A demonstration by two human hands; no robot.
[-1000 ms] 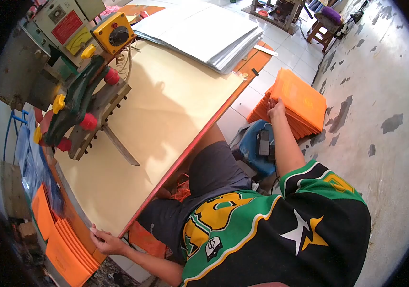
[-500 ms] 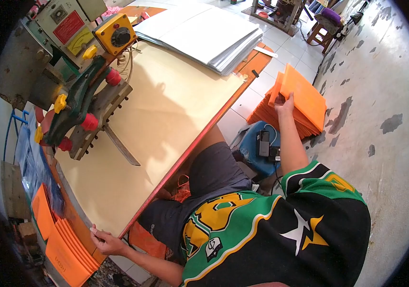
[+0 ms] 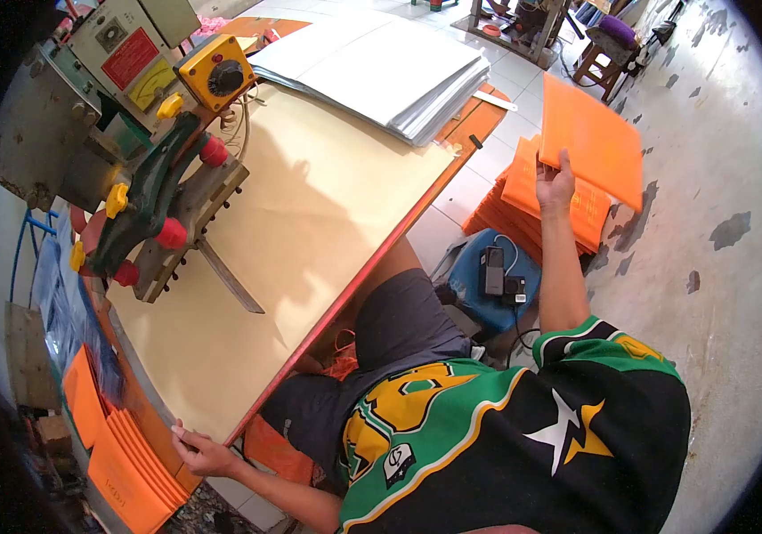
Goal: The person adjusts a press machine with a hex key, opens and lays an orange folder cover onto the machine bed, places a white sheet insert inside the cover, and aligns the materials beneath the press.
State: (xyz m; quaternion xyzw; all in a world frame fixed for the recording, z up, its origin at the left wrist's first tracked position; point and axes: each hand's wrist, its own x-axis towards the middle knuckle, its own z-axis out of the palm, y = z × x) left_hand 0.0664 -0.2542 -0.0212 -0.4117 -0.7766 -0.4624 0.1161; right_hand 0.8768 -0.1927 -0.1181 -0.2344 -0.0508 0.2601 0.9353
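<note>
Head camera view: the right hand [image 3: 555,185], right of centre in the upper half of the frame, was closed on the lower left edge of a flat orange bundle [image 3: 593,138]. The bundle was tilted and raised over the orange pile [image 3: 498,212] — whether it was one piece or several could not be told. That pile, made up of many thin layers, stood beyond the right side of the counter [image 3: 479,125], near a blue container [image 3: 466,269] with black devices on it.

The left hand [image 3: 207,457], at lower left, was open, its fingers loosely curled at the counter's near corner, with nothing visible in its grip. Close to it, at the frame's lower left edge, lay a fanned row of orange pieces [image 3: 132,463], one with small dark marks on its face.

As far as the view showed, the handling looked partway along: one bundle was up in the right hand, while a thick stock sat below it. The cream sheet [image 3: 328,196] that covered much of the counter bore no orange piece — the held bundle was well apart from it. White sheets [image 3: 381,62] were stacked at the top of the frame, and the machine head [image 3: 154,191], upper left, overhung the cream sheet with nothing orange beneath it.
</note>
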